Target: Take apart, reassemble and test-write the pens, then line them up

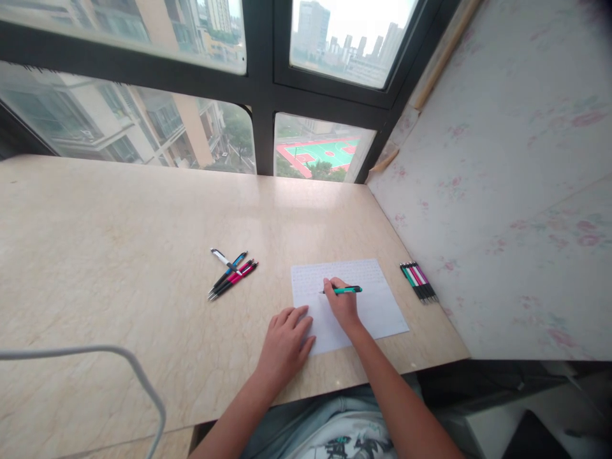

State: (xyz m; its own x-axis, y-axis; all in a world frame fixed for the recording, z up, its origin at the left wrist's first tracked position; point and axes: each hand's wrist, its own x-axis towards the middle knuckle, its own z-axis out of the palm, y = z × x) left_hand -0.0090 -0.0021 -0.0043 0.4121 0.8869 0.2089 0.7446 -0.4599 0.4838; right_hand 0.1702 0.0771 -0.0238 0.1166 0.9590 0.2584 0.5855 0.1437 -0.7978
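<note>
A white sheet of paper [377,312] lies on the stone ledge, with rows of handwriting across its upper part. My right hand [342,303] grips a green ballpoint pen [347,290], its tip at the paper just under the written lines. Flat on the sheet's lower left edge rests my left hand [287,331], fingers spread and holding nothing. To the left is a loose, crossed pile of pens [233,275], in white, blue and pink with black grips. Right of the paper, several pens [419,282] lie side by side in a row.
The marble-patterned ledge [119,255] runs up to a dark-framed window [264,95]. A floral-papered wall [516,210] bounds the right side, close to the row of pens. In the lower left, a grey-white cable [138,370] arcs across the view.
</note>
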